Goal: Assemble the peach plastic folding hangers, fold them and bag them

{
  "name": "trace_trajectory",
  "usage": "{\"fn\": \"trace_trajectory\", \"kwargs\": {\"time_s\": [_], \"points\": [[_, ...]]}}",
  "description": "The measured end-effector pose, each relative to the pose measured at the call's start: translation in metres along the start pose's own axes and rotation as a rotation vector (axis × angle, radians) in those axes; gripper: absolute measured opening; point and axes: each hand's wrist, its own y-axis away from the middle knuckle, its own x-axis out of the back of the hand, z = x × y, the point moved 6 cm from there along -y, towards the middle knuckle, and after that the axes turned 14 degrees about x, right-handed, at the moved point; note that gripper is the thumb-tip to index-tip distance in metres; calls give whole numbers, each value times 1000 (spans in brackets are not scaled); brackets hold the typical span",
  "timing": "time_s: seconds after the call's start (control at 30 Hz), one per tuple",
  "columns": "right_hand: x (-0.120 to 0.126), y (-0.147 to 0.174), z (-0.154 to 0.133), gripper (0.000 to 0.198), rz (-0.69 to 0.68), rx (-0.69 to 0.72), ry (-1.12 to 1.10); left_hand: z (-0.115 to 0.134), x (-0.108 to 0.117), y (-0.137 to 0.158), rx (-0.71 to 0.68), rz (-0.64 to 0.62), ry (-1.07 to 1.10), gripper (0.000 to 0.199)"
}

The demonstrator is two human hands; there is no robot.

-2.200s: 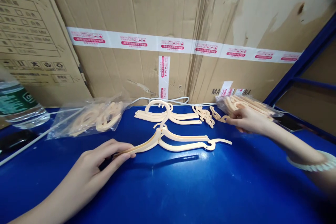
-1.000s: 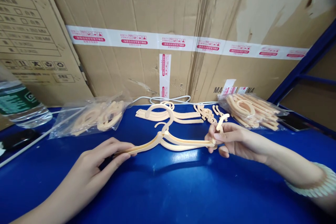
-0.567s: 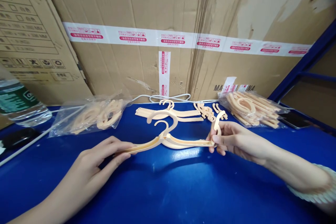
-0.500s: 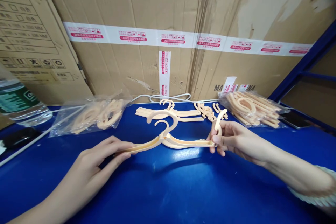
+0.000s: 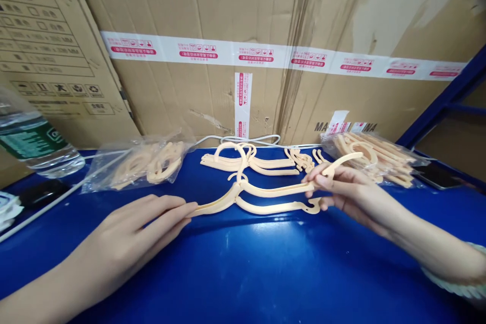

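Pinching the left ends of two peach-coloured, curved plastic hangers [image 5: 216, 206] between the fingertips of the left hand [image 5: 132, 233]; pinching a small peach-coloured plastic hook [image 5: 343, 162] at the right tip of the upper arm with the right hand [image 5: 364, 195]; holding both hangers over the glossy blue tabletop [image 5: 281, 273], before similar peach-coloured hangers [image 5: 273, 163]; reaching just short of a clear plastic bag of peach-coloured pieces [image 5: 393, 157].

Pale glare on blue tabletop [image 5: 266, 273]; edges stretched, top-right corner dark.
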Motion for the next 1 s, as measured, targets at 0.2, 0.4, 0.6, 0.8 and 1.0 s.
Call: {"fn": "trace_trajectory", "kwargs": {"time_s": [0.2,0.4,0.6,0.8,1.0], "points": [[29,-13,-17,21,39,68,7,-3,8,-7,-81,-85,-91,22],[36,-13,-20,16,-277,39,338,-4,8,-10,-110,-97,-92,20],[25,-7,-21,19,-629,133,916,-2,3,-12,-191,-92,-169,23],[16,-6,-14,20,-713,227,1093,6,3,-16,-271,3,-133,26],[20,-9,-14,18,-647,295,1171,2,-3,-13,-266,-15,-141,25]]}}
